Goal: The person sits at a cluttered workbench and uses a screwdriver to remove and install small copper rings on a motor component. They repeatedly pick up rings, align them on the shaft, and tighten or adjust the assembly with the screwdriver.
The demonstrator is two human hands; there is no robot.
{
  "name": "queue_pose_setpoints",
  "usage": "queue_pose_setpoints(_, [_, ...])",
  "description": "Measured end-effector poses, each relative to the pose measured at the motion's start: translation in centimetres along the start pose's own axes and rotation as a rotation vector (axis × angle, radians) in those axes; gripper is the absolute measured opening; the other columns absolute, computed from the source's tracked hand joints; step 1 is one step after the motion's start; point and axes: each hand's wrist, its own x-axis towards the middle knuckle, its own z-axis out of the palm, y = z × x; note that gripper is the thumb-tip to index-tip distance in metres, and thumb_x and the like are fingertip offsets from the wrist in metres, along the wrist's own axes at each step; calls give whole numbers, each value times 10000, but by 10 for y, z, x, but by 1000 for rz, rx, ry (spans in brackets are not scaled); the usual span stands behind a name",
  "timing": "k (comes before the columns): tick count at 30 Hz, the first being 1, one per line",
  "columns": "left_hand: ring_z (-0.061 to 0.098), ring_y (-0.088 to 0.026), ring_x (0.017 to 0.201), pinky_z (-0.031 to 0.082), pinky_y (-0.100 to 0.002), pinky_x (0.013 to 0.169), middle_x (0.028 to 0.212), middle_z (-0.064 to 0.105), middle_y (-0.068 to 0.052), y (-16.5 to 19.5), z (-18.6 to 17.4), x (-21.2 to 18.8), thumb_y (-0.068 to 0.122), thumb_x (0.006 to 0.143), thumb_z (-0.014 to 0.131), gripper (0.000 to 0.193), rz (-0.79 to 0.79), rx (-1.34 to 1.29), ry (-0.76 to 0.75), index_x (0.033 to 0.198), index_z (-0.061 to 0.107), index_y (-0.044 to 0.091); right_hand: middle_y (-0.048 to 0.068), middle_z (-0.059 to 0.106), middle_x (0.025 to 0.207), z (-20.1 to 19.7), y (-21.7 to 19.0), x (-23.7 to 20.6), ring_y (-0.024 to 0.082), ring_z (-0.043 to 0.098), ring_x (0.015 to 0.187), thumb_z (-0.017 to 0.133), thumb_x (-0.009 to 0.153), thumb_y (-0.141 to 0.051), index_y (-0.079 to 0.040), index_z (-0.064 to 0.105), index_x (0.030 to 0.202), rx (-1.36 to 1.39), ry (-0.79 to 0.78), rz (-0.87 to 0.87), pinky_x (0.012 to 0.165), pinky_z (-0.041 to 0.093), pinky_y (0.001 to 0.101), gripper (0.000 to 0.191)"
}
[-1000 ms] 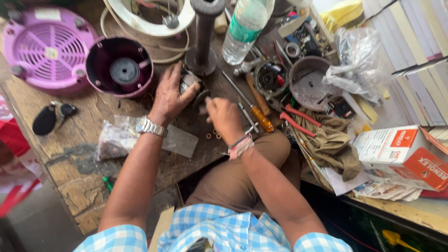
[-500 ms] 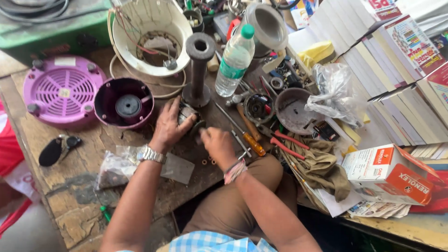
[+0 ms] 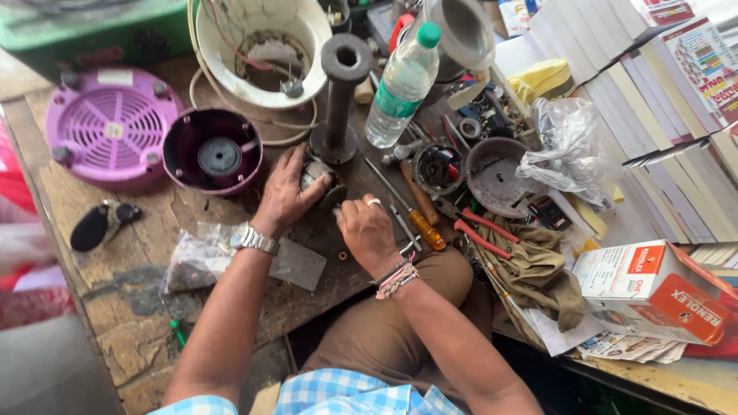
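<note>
we sit at a worn wooden bench point(image 3: 92, 307) and look down at our two hands. our left hand point(image 3: 286, 192) is curled around a small dark motor part point(image 3: 321, 178), holding it down on the bench. the part peeks out from under our fingers, on the side by our thumb. there is a silver watch point(image 3: 254, 240) on that wrist.

our right hand point(image 3: 369, 229) is just beside the motor part, on its right. this hand is closed in a loose fist with a ring on one finger. it touches the edge of the part, but we cannot tell if it pinches something small.

right behind the motor part stands a dark metal pipe on a round foot point(image 3: 340, 100). to the left of it is a purple cup with a black wheel inside point(image 3: 213, 150), and farther left a purple round cover with slits point(image 3: 109, 127). a water bottle point(image 3: 400, 84) stands near the pipe. a screwdriver with an orange handle point(image 3: 419, 219) lies just right of our right hand, and red pliers point(image 3: 480, 230) lie past it. a clear bag point(image 3: 196, 257) lies near our left wrist.
</note>
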Motion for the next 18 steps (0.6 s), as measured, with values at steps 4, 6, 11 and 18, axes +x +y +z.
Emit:
queue_pose_setpoints(4, [516,-449,1297,427,-487,1084,1423,510,-294,-2,1,0,481,921,697,842,-43,-2,-13,1538,403,-12,192,664,709,1,0,-2,368,616,659,656,1002,-316,-91,669,771,383,-322,637,635,490,484,323])
queue_pose_setpoints(6, [515,-454,1296,427,-489,1080,1424,508,-300,-3,2,0,481,919,702,846,-21,3,-14,1535,404,-17,179,672,732,1,0,-3,367,626,681,628,1012,-317,-92,658,788,383,-312,583,647,498,485,319])
queue_pose_setpoints(11, [524,-452,1300,431,-487,1099,1437,528,-282,-4,3,-1,480,923,709,823,3,6,17,1522,438,-14,184,645,733,0,1,-7,394,648,696,670,1004,-302,-74,630,788,66,-105,201,613,524,501,317])
queue_pose_setpoints(18, [527,-455,1283,434,-487,1083,1414,530,-285,-5,1,-1,441,914,734,809,50,10,22,1503,448,-34,158,676,725,-2,0,-5,385,676,708,612,1006,-291,-37,642,776,34,-48,55,642,530,477,344])
